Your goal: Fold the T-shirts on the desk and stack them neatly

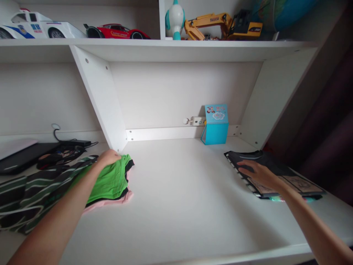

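Two hands of one person are over one white desk [187, 198], and two groups of clothes lie there, one at each side. Left hand [109, 158] is at the far edge of one green garment [113, 180]; its fingers are bent and their tips are hidden, so one cannot tell whether they are clamped on the cloth. Under the green garment, one black edge [129, 165] and one pink cloth [128, 197] come out. One dark striped garment [30, 191] lies beside it, farther to the left.

Right hand [255, 173] is upon one dark shirt [275, 163], which lies flat near the right end of the desk; its thumb and fingers are apart. More layers show below this shirt, but their number is not clear.

One blue calendar [216, 133] stands at the back, just beside one white socket [198, 121]. On the shelf [193, 43] are three toy vehicles: one police car [35, 27], one red car [118, 32] and one yellow excavator [226, 18]. One white and teal toy [175, 20] stands between the last two.
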`<state>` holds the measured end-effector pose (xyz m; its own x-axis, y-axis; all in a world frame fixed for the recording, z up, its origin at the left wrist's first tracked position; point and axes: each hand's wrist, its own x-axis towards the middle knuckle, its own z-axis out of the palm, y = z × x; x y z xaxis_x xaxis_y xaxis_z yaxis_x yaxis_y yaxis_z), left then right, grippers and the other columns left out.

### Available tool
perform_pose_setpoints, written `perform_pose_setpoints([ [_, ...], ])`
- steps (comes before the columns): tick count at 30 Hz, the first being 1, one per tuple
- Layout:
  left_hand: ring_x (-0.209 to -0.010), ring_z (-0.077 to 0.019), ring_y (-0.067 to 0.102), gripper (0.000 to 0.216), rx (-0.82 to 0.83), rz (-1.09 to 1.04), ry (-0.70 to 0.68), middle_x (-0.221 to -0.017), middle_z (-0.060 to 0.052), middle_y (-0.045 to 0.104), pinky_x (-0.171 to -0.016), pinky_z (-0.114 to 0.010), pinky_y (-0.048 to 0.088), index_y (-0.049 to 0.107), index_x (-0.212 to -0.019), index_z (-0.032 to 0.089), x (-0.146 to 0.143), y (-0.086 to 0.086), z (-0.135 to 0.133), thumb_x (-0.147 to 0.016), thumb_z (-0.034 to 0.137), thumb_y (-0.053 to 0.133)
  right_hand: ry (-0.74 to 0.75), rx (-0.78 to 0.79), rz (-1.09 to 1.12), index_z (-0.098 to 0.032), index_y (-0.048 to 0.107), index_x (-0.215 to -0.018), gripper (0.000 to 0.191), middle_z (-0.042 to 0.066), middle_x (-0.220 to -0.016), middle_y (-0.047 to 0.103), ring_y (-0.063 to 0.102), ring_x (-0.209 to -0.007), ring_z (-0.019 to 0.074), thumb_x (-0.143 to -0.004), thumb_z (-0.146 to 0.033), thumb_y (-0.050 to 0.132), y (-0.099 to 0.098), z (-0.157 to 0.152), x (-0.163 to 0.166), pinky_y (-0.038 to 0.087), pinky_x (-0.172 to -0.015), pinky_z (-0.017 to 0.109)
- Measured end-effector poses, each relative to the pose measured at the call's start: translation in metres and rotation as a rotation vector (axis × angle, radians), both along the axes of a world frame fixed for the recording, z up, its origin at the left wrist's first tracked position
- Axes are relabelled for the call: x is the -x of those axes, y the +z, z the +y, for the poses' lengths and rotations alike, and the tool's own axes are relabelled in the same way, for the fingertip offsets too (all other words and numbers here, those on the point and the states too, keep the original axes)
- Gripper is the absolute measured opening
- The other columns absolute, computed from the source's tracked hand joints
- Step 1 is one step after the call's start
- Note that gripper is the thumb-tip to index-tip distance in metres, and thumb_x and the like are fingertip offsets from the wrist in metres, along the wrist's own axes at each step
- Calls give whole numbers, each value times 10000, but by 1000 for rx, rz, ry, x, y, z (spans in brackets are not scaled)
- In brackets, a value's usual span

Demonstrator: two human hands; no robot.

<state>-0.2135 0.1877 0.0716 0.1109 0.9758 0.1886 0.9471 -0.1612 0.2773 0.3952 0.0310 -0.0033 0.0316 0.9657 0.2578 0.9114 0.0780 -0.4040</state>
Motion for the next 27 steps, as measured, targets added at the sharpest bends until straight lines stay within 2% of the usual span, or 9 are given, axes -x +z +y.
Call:
perform_pose_setpoints([
  [3, -511, -139, 473, 231, -219, -54, 255, -455, 13, 451, -527, -247, 323, 546, -516, 122, -23, 47, -13, -691, 270, 573, -32, -45, 10, -281, 594, -948, 346, 45, -1058, 623, 556, -1009, 289, -768, -526, 428, 10, -4, -4, 420, -879, 428],
  [5, -628, -142, 516, 177, -422, -135, 245, -635, -4, 544, -578, -248, 359, 581, -705, 140, -61, 82, -31, -771, 273, 484, -46, -75, 20, -288, 595, -951, 339, 48, -1049, 627, 573, -972, 290, -777, -523, 425, 21, -1, 6, 439, -845, 440],
  [7, -699, -129, 540, 135, -707, -348, -26, -761, -19, 582, -635, -235, 396, 572, -803, 152, -114, 108, -57, -786, 221, 457, -9, -100, 53, -287, 586, -995, 346, 46, -1077, 615, 568, -985, 281, -788, -513, 427, 36, 4, 27, 457, -828, 426],
  [8, -718, -123, 546, 133, -730, -399, -232, -793, -19, 585, -648, -226, 405, 567, -824, 160, -142, 116, -72, -793, 212, 449, 26, -111, 77, -281, 575, -1031, 359, 47, -1103, 603, 556, -1011, 274, -792, -506, 431, 44, 8, 42, 461, -831, 411],
  [10, -717, -113, 547, 117, -533, -306, -642, -809, -15, 583, -648, -213, 408, 578, -807, 170, -194, 119, -101, -796, 213, 470, 102, -134, 138, -256, 529, -1124, 415, 61, -1151, 573, 526, -1065, 258, -794, -494, 442, 58, 13, 71, 461, -845, 377],
  [13, -661, -97, 533, 147, -225, -93, -995, -809, -7, 580, -621, -203, 394, 587, -772, 173, -243, 95, -133, -824, 195, 451, 182, -128, 243, -227, 386, -1272, 553, 95, -1174, 547, 524, -1073, 235, -793, -497, 453, 70, 14, 101, 460, -841, 354],
  [17, -710, -115, 562, 134, 165, 141, -1152, -825, -14, 603, -660, -200, 402, 611, -797, 181, -243, 37, -134, -824, 204, 482, 318, 128, 218, -226, 419, -1251, 509, 99, -1163, 553, 577, -973, 209, -809, -479, 428, 61, 2, 102, 466, -787, 326],
  [21, -951, -189, 554, 267, 275, 245, -924, -1075, -58, 582, -801, -247, 406, 588, -1033, 202, -205, -5, -104, -786, 295, 544, 423, 396, 86, -210, 529, -1163, 490, 88, -1116, 584, 568, -962, 219, -791, -517, 446, 42, -21, 97, 432, -823, 318],
  [27, -1173, -245, 419, 486, 331, 295, -597, -1284, -85, 464, -948, -309, 327, 475, -1218, 217, -140, -34, -53, -760, 366, 542, 446, 445, -54, -199, 587, -925, 245, 49, -903, 612, 559, -834, 190, -766, -365, 500, 32, -42, 122, 402, -684, 256],
])
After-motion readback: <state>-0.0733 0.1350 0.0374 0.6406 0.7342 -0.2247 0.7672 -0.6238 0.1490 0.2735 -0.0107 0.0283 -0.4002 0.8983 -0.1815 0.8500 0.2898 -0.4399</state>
